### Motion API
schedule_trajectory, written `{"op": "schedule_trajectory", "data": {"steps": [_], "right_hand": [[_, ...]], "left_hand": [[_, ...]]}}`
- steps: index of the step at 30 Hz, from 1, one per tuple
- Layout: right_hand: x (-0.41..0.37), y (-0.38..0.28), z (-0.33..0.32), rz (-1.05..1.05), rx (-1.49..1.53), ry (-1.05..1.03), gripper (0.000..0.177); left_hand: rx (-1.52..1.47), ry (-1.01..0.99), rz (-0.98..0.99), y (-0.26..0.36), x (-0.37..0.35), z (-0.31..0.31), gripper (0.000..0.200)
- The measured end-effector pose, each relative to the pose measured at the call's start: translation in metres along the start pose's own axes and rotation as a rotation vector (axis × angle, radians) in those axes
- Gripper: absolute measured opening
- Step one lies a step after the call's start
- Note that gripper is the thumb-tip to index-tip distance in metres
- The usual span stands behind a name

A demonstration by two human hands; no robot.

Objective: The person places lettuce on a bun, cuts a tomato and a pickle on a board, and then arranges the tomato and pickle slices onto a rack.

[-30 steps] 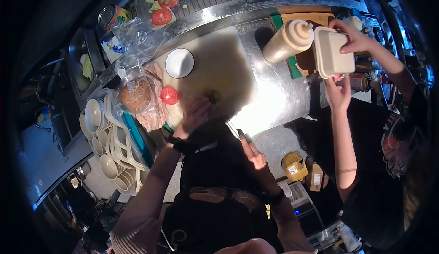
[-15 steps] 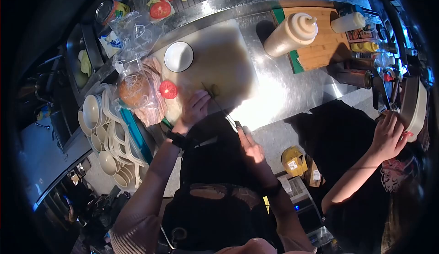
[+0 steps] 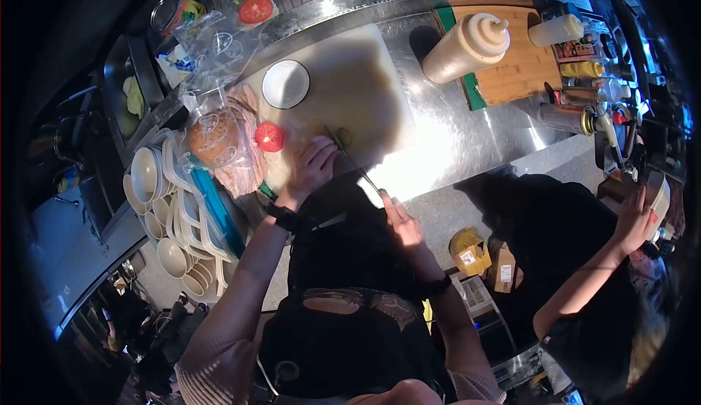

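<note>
My right hand (image 3: 403, 224) is closed round the handle of a knife (image 3: 355, 166), whose thin blade points up and left over the white cutting board (image 3: 365, 51). Beside the blade lie small green pickle slices (image 3: 344, 136). My left hand (image 3: 312, 166) rests at the board's near edge with fingers curled and pressed together close to the blade; whatever is under them is hidden. A tomato half (image 3: 269, 137) sits left of that hand. A white bowl (image 3: 285, 84) stands further back on the board. Bacon slices (image 3: 244, 168) and a bagged bun (image 3: 212, 136) are at the left.
Stacked bowls (image 3: 148, 174) stand at the left. A sauce bottle (image 3: 467, 47) stands near a wooden board (image 3: 511, 55), with a gas canister (image 3: 568, 118) further right. A co-worker's hand (image 3: 634, 222) holds a beige container (image 3: 659, 197). Tomato slices (image 3: 255, 9) lie at the back.
The co-worker and the beige container have moved right and lower. My knife has shifted slightly against the pickle slices, while my left hand stays almost in place.
</note>
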State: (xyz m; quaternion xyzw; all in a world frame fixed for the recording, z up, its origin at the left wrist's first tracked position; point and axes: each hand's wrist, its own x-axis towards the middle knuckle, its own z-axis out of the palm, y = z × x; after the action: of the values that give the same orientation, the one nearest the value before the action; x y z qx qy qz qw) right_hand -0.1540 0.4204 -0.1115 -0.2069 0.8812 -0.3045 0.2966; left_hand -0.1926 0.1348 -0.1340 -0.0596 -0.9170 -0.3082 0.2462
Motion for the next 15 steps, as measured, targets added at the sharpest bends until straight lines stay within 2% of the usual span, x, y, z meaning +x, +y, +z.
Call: {"op": "schedule_trajectory", "data": {"steps": [5,11,15], "right_hand": [[-0.017,-0.01,-0.024,0.094,-0.044,-0.081,0.069],[-0.029,-0.023,-0.049,0.032,0.013,-0.06,0.068],[-0.033,-0.02,-0.051,0.008,-0.059,-0.055,0.069]], "left_hand": [[-0.056,0.008,-0.066,0.002,0.002,-0.004,0.019],[-0.084,-0.029,-0.081,0.006,0.001,-0.011,0.02],[-0.08,-0.035,-0.075,0.006,0.003,-0.012,0.021]]}}
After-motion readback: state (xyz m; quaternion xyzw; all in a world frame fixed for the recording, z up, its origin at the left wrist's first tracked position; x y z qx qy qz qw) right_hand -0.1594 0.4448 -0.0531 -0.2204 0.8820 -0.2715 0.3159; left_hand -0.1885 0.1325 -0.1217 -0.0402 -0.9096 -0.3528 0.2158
